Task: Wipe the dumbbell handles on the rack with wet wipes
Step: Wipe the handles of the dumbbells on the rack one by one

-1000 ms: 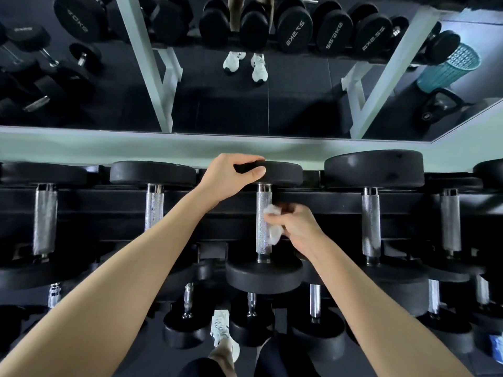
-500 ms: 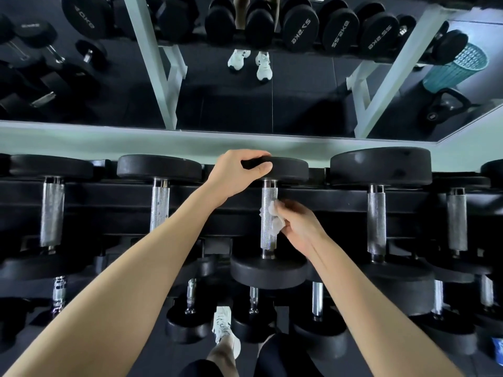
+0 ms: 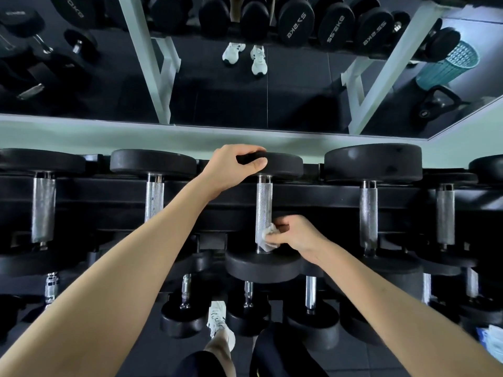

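Two tiers of black round-headed dumbbells filled the dark rack [image 3: 313,197], their knurled steel handles running away from the viewer, the lower tier close to a dark rubber floor [image 3: 168,355]. The left hand [image 3: 231,167] curled over the far head [image 3: 283,165] of the middle dumbbell on the upper tier, thumb on its near face and fingers wrapped over its rim. The right hand [image 3: 298,236] pinched a crumpled white wet wipe [image 3: 267,238] against the right side of that dumbbell's handle [image 3: 264,208], low down, just above the near head [image 3: 262,265]. Behind the rack ran a pale green ledge [image 3: 109,134]. Above it a wall mirror [image 3: 217,93] reflected white frame posts, more dumbbells, a pair of white shoes, a teal slatted basket [image 3: 449,63] and a kettlebell [image 3: 438,100]. One white sneaker [image 3: 217,319] showed below, between the lower dumbbells.
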A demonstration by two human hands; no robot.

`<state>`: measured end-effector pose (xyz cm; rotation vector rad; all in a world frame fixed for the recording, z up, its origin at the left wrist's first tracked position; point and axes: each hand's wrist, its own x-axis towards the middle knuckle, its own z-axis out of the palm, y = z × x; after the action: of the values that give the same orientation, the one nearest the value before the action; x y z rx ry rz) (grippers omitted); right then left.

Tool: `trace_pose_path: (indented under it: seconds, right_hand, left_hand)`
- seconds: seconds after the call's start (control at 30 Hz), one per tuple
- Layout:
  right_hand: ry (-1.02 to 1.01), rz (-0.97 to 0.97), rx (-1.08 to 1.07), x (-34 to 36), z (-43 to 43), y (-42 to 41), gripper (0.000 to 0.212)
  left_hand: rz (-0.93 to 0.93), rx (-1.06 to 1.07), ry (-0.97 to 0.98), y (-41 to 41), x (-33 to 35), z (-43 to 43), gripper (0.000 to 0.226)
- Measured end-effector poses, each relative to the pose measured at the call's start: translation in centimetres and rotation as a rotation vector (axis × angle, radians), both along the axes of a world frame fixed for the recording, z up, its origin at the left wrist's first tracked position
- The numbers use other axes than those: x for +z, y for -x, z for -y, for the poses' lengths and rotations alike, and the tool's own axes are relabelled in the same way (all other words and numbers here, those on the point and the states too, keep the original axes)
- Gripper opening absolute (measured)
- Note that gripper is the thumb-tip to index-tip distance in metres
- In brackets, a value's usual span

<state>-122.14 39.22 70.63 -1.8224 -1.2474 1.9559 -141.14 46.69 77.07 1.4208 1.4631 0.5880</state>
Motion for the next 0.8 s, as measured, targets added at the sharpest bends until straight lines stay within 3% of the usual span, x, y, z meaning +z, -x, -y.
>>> trace_pose_path:
  seconds: [0.13,0.23,0.37,0.5,0.6,0.67,0.8]
  right_hand:
    - [0.015,-0.258,-0.501,0.7,-2.5,2.0,0.018]
    - [-0.073,-0.3,-0.681,1.1,-5.2,3.3,0.013]
    - [-0.032,-0.289,-0.639,0.3,-3.0,3.3,0.006]
    - [0.042,-0.204,-0.601,0.1,-1.3,2.6,0.022]
    - [0.05,-0.295,-0.724,1.1,-4.4,3.4,0.01]
    - [0.067,-0.36,-0.77,1.6,-6.0,3.6,0.018]
    - [0.082,-0.395,-0.638,1.5,-4.3,3.0,0.02]
  left_hand:
    - [-0.027,0.009,-0.004,-0.1,-0.1,-0.1,0.031]
    - [-0.008,0.027,-0.011,-0.2,-0.1,0.0,0.03]
    - [0.013,0.049,-0.003,-0.2,-0.1,0.1,0.028]
    - [0.033,0.069,0.017,-0.3,0.0,0.1,0.028]
    - [0.039,0.065,0.031,-0.4,0.1,-0.1,0.029]
    - [0.062,0.072,0.051,-0.3,0.2,-0.1,0.029]
    - [0.102,0.096,0.081,-0.3,0.2,-0.2,0.028]
